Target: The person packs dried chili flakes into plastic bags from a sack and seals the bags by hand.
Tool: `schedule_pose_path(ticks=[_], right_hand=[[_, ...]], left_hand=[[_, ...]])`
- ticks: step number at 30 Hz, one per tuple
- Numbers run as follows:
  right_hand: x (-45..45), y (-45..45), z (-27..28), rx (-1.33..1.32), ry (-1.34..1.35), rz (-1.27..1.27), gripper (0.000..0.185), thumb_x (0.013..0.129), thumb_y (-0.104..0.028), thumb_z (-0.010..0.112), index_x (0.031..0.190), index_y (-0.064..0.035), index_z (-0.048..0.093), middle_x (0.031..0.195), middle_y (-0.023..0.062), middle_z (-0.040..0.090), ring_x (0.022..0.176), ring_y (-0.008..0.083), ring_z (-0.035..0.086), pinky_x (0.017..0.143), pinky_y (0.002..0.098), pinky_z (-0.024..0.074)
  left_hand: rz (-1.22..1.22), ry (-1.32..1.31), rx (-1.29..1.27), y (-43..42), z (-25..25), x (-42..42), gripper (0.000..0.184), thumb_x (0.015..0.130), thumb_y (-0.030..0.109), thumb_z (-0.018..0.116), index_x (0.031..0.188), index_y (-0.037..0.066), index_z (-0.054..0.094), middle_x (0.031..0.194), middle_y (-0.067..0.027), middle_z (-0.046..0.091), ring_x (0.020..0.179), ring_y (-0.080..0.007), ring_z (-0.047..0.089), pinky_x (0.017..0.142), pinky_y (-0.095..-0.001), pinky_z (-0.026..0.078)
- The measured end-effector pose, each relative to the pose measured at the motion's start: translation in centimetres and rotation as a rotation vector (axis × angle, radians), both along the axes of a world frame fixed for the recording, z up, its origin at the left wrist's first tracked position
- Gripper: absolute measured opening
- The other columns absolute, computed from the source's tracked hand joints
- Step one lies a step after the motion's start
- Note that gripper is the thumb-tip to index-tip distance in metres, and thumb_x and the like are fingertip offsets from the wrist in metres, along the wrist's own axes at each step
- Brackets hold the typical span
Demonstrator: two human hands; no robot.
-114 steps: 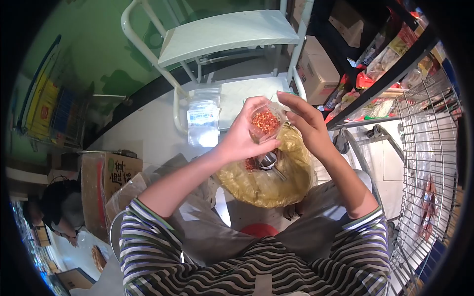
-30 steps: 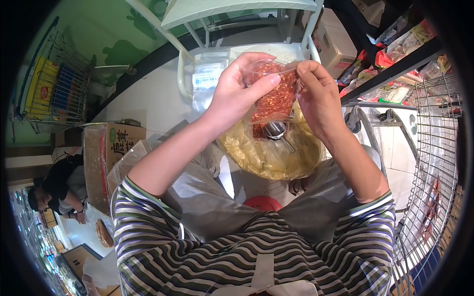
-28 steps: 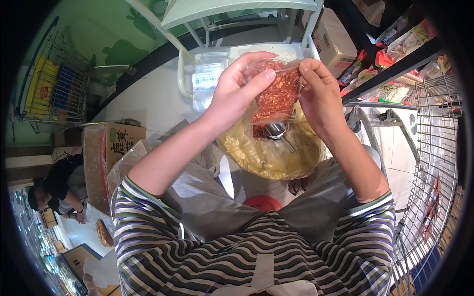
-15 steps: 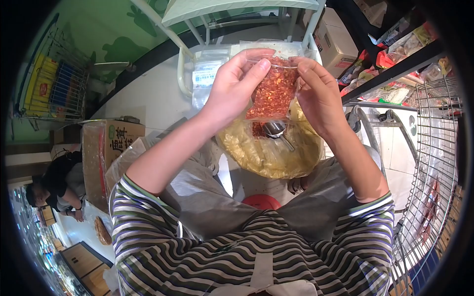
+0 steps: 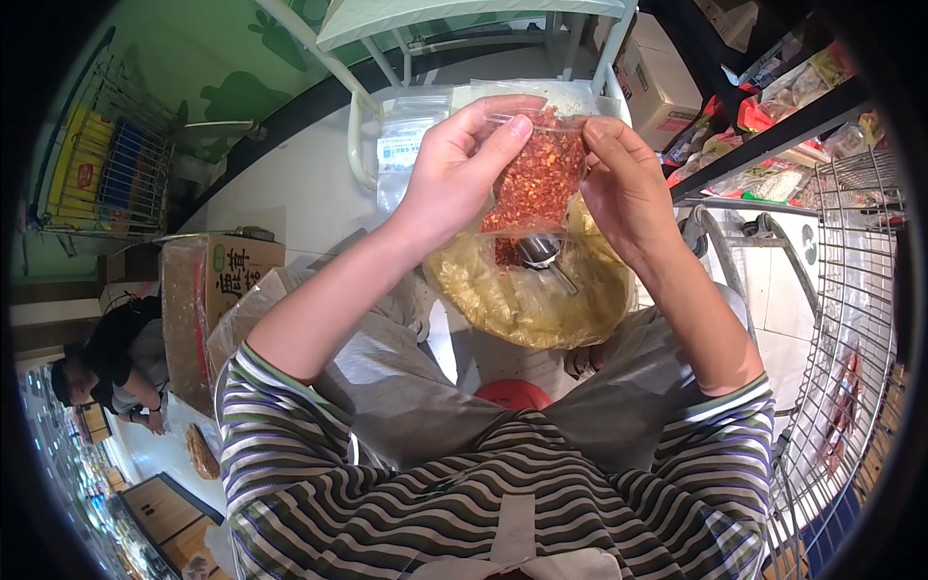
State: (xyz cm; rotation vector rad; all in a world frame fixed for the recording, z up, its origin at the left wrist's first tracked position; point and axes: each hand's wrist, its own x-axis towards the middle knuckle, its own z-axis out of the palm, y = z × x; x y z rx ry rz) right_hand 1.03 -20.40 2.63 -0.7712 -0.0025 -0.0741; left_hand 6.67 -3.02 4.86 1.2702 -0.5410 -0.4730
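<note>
Clear bag of red flakes [image 5: 536,179] is held up between the two hands, in front of the pale stand [image 5: 469,15] and over the yellow plastic liner [image 5: 527,314], its broad face toward the wearer. The left hand [image 5: 462,159] has it by the upper left: the thumb presses on the front near the top edge, the other fingers pass behind. The right hand [image 5: 628,179] pinches the top right corner between thumb and fingers.

It looks light, and likely soft and loose rather than stiff: the flakes should shift and slump low if it is tilted. The thin film is probably slick, and a hard squeeze in the middle could push flakes up toward the top; whether that edge is sealed cannot be made out. The two upper corners seem the best hold, with a palm under the bottom edge for support. Dry flakes may crumble a little but are hardly fragile.

Below it, a metal scoop [image 5: 538,251] lies in the liner beside more flakes; flat clear packets [image 5: 398,150] lie to the left.
</note>
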Motion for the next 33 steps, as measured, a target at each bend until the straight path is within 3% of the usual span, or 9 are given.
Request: schedule_pose_path(ticks=[14, 16, 23, 25, 29, 31, 33], right_hand=[[-0.02, -0.13, 0.03, -0.015, 0.005, -0.03, 0.008, 0.089, -0.005, 0.059, 0.094, -0.0003, 0.062, 0.096, 0.0062, 0.064, 0.091, 0.0117, 0.057, 0.086, 0.0263, 0.0444], [0.05, -0.1, 0.11, -0.009, 0.009, -0.037, 0.008, 0.089, -0.005, 0.059, 0.094, -0.0004, 0.062, 0.096, 0.0064, 0.064, 0.091, 0.0118, 0.058, 0.086, 0.0265, 0.0445], [-0.04, 0.14, 0.46, -0.116, 0.007, -0.085, 0.008, 0.088, -0.007, 0.06, 0.093, -0.0007, 0.063, 0.094, 0.0056, 0.064, 0.088, 0.0102, 0.057, 0.084, 0.0258, 0.0442], [-0.08, 0.08, 0.46, -0.155, 0.005, -0.094, 0.008, 0.088, -0.008, 0.061, 0.092, -0.0006, 0.063, 0.093, 0.0053, 0.064, 0.087, 0.0094, 0.057, 0.082, 0.0252, 0.0439], [-0.16, -0.03, 0.47, -0.201, 0.007, -0.082, 0.011, 0.087, -0.01, 0.063, 0.091, -0.0001, 0.064, 0.09, 0.0042, 0.064, 0.083, 0.0073, 0.055, 0.079, 0.0234, 0.0428], [-0.18, -0.01, 0.51, -0.205, 0.024, -0.105, 0.011, 0.087, -0.011, 0.064, 0.09, 0.0, 0.064, 0.089, 0.0037, 0.064, 0.081, 0.0069, 0.054, 0.078, 0.0229, 0.0424], [-0.25, -0.25, 0.48, -0.23, 0.056, -0.114, 0.011, 0.086, -0.011, 0.065, 0.087, -0.0001, 0.065, 0.088, 0.0031, 0.064, 0.08, 0.0068, 0.053, 0.077, 0.0226, 0.0422]], left_hand=[[0.009, -0.047, 0.02, -0.25, -0.21, -0.11, 0.032, 0.097, 0.016, 0.047, 0.124, 0.0, 0.049, 0.116, -0.0099, 0.057, 0.104, -0.015, 0.056, 0.09, -0.03, 0.047], [0.067, -0.003, -0.038, -0.59, -0.19, -0.31, 0.03, 0.094, 0.012, 0.053, 0.121, -0.001, 0.049, 0.099, -0.0076, 0.062, 0.091, -0.01, 0.059, 0.081, -0.0249, 0.048], [0.081, -0.03, -0.044, -0.23, -0.19, -0.19, 0.026, 0.094, 0.011, 0.053, 0.116, -0.001, 0.049, 0.1, -0.0085, 0.062, 0.091, -0.0103, 0.059, 0.081, -0.025, 0.049], [0.044, -0.08, 0.003, 0.07, -0.31, 0.0, 0.028, 0.097, 0.014, 0.046, 0.121, 0.0, 0.048, 0.112, -0.0097, 0.058, 0.101, -0.0137, 0.057, 0.087, -0.0291, 0.048], [0.047, -0.039, -0.001, 0.04, -0.1, -0.18, 0.028, 0.097, 0.015, 0.046, 0.121, 0.0, 0.048, 0.112, -0.0096, 0.058, 0.102, -0.0136, 0.056, 0.089, -0.0294, 0.047], [0.042, -0.031, -0.011, -0.14, 0.27, -0.23, 0.032, 0.09, 0.009, 0.058, 0.119, 0.0, 0.046, 0.106, -0.0094, 0.059, 0.098, -0.0125, 0.057, 0.084, -0.0281, 0.049], [0.021, -0.058, -0.024, -0.3, -0.1, -0.33, 0.038, 0.087, 0.008, 0.062, 0.12, 0.001, 0.044, 0.108, -0.0095, 0.058, 0.1, -0.0131, 0.057, 0.086, -0.0289, 0.048]])
